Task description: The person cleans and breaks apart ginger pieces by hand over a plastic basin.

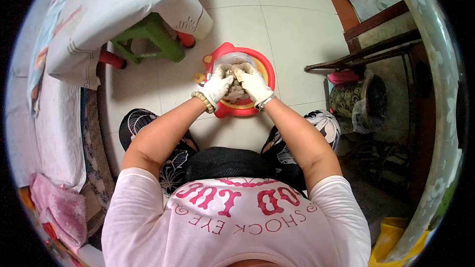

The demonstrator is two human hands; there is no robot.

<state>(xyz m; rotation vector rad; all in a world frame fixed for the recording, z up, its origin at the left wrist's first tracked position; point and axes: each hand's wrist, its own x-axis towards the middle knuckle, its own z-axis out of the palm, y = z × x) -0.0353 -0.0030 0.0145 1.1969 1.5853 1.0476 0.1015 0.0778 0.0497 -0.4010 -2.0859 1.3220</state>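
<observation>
we pinch a small pale-brown lump (234, 71) between our white-gloved left hand (217, 87) and right hand (254, 85), close together over a clear plastic bag (233, 58) on the round red-and-yellow plastic stand (226, 48), presumably so anything loose is caught

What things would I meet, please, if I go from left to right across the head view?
Pink cloth, green stool, gloved left hand, gloved right hand, bright pink item, yellow item.

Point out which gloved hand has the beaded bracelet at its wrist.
The left hand: beads circle its wrist, whereas the right hand has a silvery band.
</observation>
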